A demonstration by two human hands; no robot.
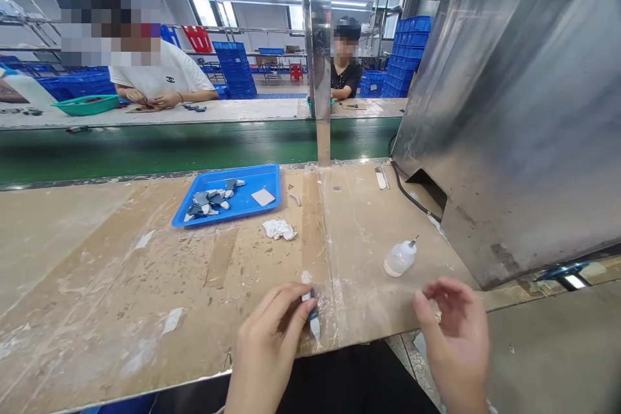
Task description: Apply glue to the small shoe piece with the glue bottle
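- Head view: left hand (pixel 272 326), grip pinched on a small part (pixel 314 314) at the near edge of the counter (pixel 361 223).
- Part slim, dark blue-grey, whitish toward both ends (fingers hide some of it).
- Right hand (pixel 458 343) well apart, fingers curled, grip loosely parted.
- Clear bottle (pixel 400 259), metal-tipped, beyond right hand.
- Grey-and-white pieces (pixel 204 200) heaped in blue tray (pixel 259 181).

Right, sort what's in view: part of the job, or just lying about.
Probably in use:
small grey-and-white piece in the left hand
blue tray of similar pieces
translucent bottle

Seemingly lying about:
crumpled white wad
pale scraps on the bench
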